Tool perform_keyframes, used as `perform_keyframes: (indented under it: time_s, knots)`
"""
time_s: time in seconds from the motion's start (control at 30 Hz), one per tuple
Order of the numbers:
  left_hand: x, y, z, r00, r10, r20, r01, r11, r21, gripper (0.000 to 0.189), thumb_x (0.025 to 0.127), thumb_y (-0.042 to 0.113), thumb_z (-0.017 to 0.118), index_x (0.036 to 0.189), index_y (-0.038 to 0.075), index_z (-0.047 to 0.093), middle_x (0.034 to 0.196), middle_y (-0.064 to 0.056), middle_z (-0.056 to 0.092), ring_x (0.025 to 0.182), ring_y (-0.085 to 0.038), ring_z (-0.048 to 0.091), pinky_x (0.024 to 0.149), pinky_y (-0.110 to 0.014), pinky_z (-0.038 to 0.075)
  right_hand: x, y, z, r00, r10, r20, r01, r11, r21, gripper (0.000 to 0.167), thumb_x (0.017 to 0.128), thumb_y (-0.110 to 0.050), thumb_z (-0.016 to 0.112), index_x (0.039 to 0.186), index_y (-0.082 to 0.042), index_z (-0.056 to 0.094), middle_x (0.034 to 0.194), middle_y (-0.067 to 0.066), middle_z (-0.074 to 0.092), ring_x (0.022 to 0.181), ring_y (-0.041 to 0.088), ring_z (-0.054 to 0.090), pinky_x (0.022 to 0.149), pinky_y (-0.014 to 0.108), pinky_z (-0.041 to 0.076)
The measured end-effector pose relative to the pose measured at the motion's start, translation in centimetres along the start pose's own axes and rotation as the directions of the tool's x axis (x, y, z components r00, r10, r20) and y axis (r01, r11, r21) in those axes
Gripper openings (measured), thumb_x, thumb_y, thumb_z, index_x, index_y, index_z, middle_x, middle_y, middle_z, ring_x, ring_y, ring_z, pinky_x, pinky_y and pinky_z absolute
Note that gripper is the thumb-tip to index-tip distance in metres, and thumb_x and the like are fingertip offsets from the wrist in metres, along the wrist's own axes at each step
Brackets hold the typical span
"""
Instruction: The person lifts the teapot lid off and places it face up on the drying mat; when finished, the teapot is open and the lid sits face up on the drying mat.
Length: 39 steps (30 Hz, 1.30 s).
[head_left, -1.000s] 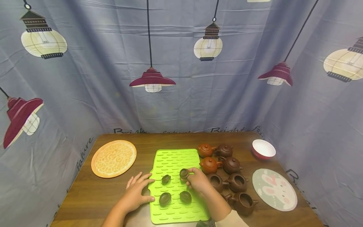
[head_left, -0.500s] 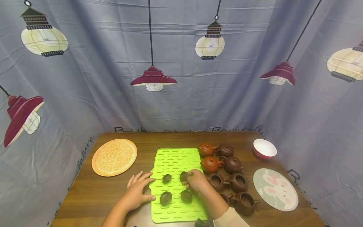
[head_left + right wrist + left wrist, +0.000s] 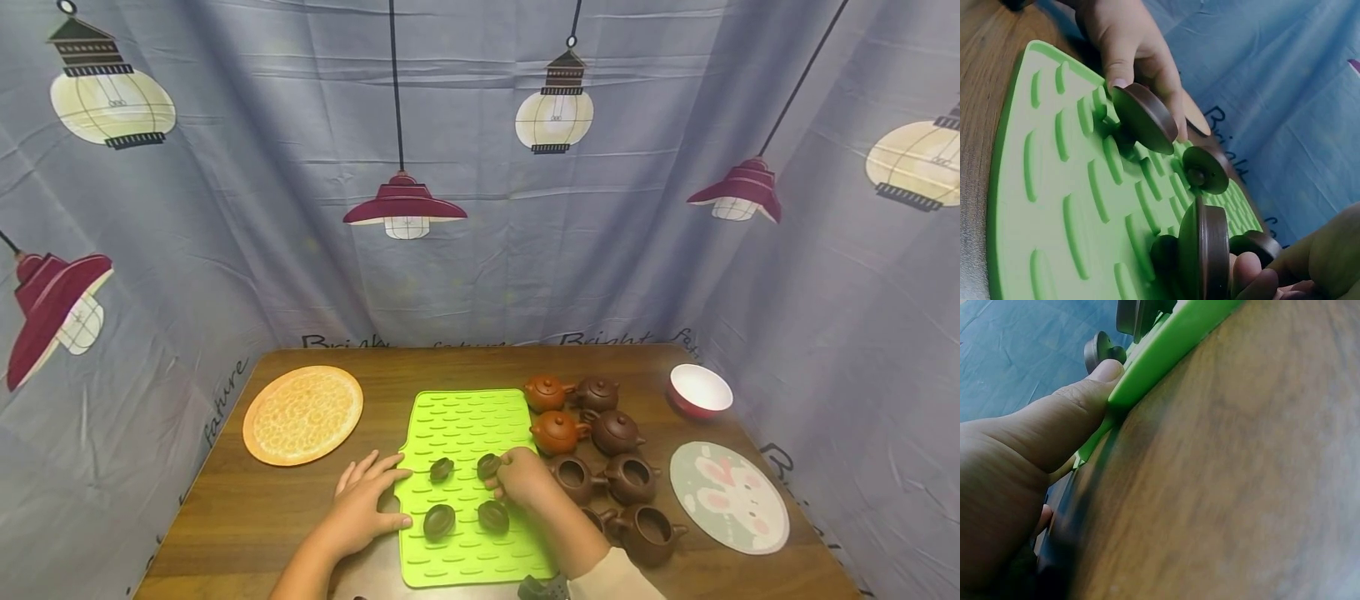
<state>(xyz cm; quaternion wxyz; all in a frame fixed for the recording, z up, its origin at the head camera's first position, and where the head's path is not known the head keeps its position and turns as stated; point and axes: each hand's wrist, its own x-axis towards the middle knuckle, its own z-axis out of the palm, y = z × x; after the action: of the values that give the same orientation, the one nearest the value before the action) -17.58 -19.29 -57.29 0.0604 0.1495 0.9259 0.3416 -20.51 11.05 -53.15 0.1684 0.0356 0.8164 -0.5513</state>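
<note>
Brown wood-grained table [image 3: 386,383]. Near middle, lime-green ridged rectangular mat [image 3: 465,493]. To left, round orange-slice-patterned mat [image 3: 303,415]. Right side: two orange-brown teapots [image 3: 557,432], six dark-brown round teapots [image 3: 615,433], white-lined red bowl [image 3: 699,390], round grey-green rabbit-print mat [image 3: 729,498].

A curtained-off tabletop booth is formed: a wood-grain table [image 3: 217,521] is enclosed at left, far side and right by blue-grey cloth [image 3: 480,287], printed with hanging lamps [image 3: 405,202] and lettering [image 3: 345,342]. Whether it is housed in a home or studio cannot be told.
</note>
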Motion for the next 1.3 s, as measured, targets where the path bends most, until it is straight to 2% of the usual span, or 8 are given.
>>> perform_keyframes:
  time_s: [0.13, 0.43, 0.7, 0.83, 0.93, 1.07, 1.2, 1.3]
  knots:
    - [0.0, 0.0, 0.0, 1.000, 0.002, 0.001, -0.002, 1.000, 0.003, 0.074, 0.079, 0.052, 0.087, 0.143, 0.023, 0.062, 0.168, 0.001, 0.040, 0.160, -0.041, 0.016, 0.126, -0.069, -0.006, -0.3, -0.1, -0.2, 1.000, 0.006, -0.003, -0.006, 1.000, 0.012, 0.025, 0.101, 0.006, 0.045, 0.120, 0.014, 0.060, 0.091, 0.015, 0.072, 0.067, 0.019, 0.066, 0.060, 0.026, 0.055]
    - [0.0, 0.0, 0.0, 1.000, -0.007, 0.004, 0.007, 1.000, 0.010, 0.074, 0.079, 0.052, 0.087, 0.144, 0.024, 0.062, 0.168, 0.002, 0.039, 0.160, -0.040, 0.016, 0.127, -0.067, -0.006, -1.3, -0.9, -1.2, 0.999, 0.012, -0.033, -0.012, 1.000, 0.008, 0.042, 0.102, 0.001, 0.050, 0.142, 0.016, 0.048, 0.092, 0.013, 0.073, 0.071, 0.020, 0.065, 0.063, 0.028, 0.053]
    - [0.0, 0.0, 0.1, 1.000, -0.003, -0.004, 0.003, 1.000, 0.016, 0.075, 0.079, 0.051, 0.087, 0.144, 0.024, 0.062, 0.168, 0.002, 0.039, 0.160, -0.040, 0.016, 0.127, -0.067, -0.005, -1.8, -1.6, -2.5, 0.996, -0.057, -0.061, 0.055, 0.998, -0.038, 0.036, 0.101, -0.001, 0.050, 0.136, 0.009, 0.055, 0.098, 0.017, 0.072, 0.075, 0.024, 0.067, 0.063, 0.029, 0.053]
    - [0.0, -0.1, 0.1, 1.000, -0.002, -0.001, 0.002, 1.000, 0.019, 0.075, 0.079, 0.052, 0.087, 0.144, 0.024, 0.062, 0.168, 0.002, 0.040, 0.160, -0.041, 0.017, 0.127, -0.067, -0.005, -1.7, -1.3, -3.3, 0.992, -0.081, -0.095, 0.076, 0.995, -0.058, 0.034, 0.100, -0.005, 0.055, 0.132, 0.004, 0.059, 0.100, 0.017, 0.070, 0.081, 0.028, 0.068, 0.065, 0.032, 0.054]
    - [0.1, -0.1, 0.1, 1.000, -0.005, 0.002, 0.005, 1.000, 0.022, 0.075, 0.079, 0.053, 0.086, 0.144, 0.024, 0.062, 0.168, 0.003, 0.039, 0.160, -0.041, 0.017, 0.126, -0.067, -0.006, -1.4, -1.1, -4.0, 0.987, -0.091, -0.131, 0.083, 0.994, -0.067, 0.032, 0.101, -0.009, 0.058, 0.132, 0.000, 0.061, 0.099, 0.018, 0.068, 0.074, 0.025, 0.063, 0.058, 0.029, 0.049]
    - [0.1, -0.2, 0.1, 1.000, 0.000, -0.003, 0.000, 1.000, 0.027, 0.075, 0.079, 0.054, 0.086, 0.144, 0.025, 0.062, 0.167, 0.003, 0.040, 0.160, -0.040, 0.017, 0.127, -0.067, -0.005, -1.0, -1.1, -5.2, 0.976, -0.098, -0.195, 0.078, 0.991, -0.111, 0.031, 0.104, -0.014, 0.057, 0.133, -0.004, 0.062, 0.105, 0.014, 0.068, 0.072, 0.020, 0.057, 0.057, 0.030, 0.047]
    - [0.0, -0.1, 0.1, 1.000, 0.003, -0.001, -0.003, 1.000, 0.023, 0.075, 0.079, 0.055, 0.086, 0.144, 0.024, 0.062, 0.167, 0.003, 0.040, 0.160, -0.041, 0.017, 0.126, -0.068, -0.005, -0.5, -1.1, -6.5, 0.961, -0.080, -0.265, 0.046, 0.990, -0.130, 0.028, 0.105, -0.018, 0.059, 0.130, -0.008, 0.063, 0.112, 0.011, 0.068, 0.086, 0.023, 0.063, 0.066, 0.032, 0.052]
    - [0.0, -0.1, 0.1, 1.000, 0.004, -0.002, -0.004, 1.000, 0.019, 0.075, 0.079, 0.055, 0.086, 0.143, 0.024, 0.063, 0.167, 0.003, 0.040, 0.160, -0.041, 0.017, 0.126, -0.068, -0.005, 0.0, -1.0, -7.4, 0.947, -0.064, -0.314, 0.034, 0.994, -0.103, 0.027, 0.104, -0.018, 0.061, 0.129, -0.008, 0.062, 0.111, 0.011, 0.066, 0.092, 0.024, 0.064, 0.071, 0.033, 0.053]
